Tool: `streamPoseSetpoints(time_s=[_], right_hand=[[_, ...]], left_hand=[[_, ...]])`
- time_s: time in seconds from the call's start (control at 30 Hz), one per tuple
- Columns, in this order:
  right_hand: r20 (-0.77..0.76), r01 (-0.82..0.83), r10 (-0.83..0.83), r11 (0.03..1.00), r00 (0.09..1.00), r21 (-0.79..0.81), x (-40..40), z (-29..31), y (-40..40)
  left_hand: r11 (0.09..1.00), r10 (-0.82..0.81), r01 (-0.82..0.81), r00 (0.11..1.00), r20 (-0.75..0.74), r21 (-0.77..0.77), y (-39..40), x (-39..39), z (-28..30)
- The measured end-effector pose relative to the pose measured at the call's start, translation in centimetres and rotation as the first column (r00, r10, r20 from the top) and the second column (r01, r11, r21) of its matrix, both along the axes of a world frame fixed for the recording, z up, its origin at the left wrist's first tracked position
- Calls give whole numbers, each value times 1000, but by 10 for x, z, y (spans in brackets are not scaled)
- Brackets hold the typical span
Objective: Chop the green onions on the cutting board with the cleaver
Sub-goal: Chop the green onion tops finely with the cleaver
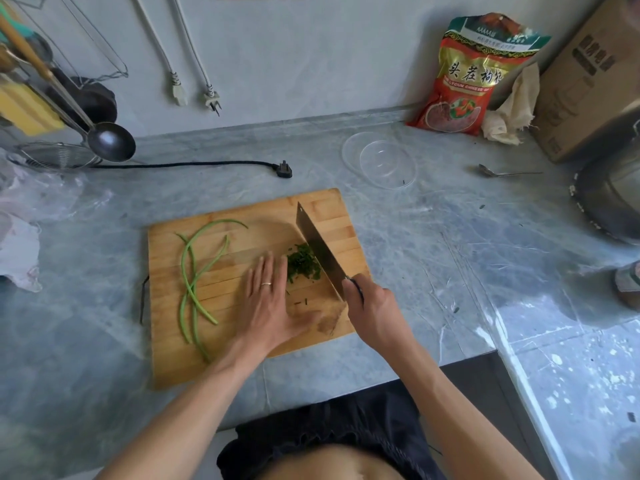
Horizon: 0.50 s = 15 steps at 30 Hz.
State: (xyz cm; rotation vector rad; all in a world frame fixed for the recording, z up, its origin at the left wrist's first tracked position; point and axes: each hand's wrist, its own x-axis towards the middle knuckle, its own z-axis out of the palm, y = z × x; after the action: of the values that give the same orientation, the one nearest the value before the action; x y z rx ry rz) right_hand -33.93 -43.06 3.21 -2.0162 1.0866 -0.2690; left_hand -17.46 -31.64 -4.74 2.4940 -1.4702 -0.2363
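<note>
A wooden cutting board (214, 355) lies on the grey marble counter. A small heap of finely chopped green onion (302, 263) sits right of the board's middle. The cleaver (318, 249) stands edge-down on the board along the heap's right side, its tip pointing away from me. My right hand (375, 311) grips its dark handle at the board's right edge. My left hand (270, 303) lies flat on the board, fingers straight and together, pressed against the heap's left side. Three long green stalks (194, 282) lie crossed on the board's left half.
A clear glass bowl (381, 161) stands behind the board to the right, a metal spoon (502, 172) beyond it. A red snack bag (465, 74), a cardboard box (588, 77) and a dark pot (606, 199) fill the right side. A black plug and cord (214, 164) lie behind the board.
</note>
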Motion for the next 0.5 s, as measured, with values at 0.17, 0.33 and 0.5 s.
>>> streamPoseSetpoints(time_s=[0.17,0.33,0.5], right_hand=[[48,93,-95,994,994,56,-8,10,3],[26,160,-162,984,986,78,-14,16,-2],[21,205,-205,979,979,0,-7,8,1]], left_hand=[[995,-93,95,994,-65,33,-39,24,9],[985,-169,161,968,-184,-60,-82,54,6],[944,51,-143,953,-299,-297,-65,39,10]])
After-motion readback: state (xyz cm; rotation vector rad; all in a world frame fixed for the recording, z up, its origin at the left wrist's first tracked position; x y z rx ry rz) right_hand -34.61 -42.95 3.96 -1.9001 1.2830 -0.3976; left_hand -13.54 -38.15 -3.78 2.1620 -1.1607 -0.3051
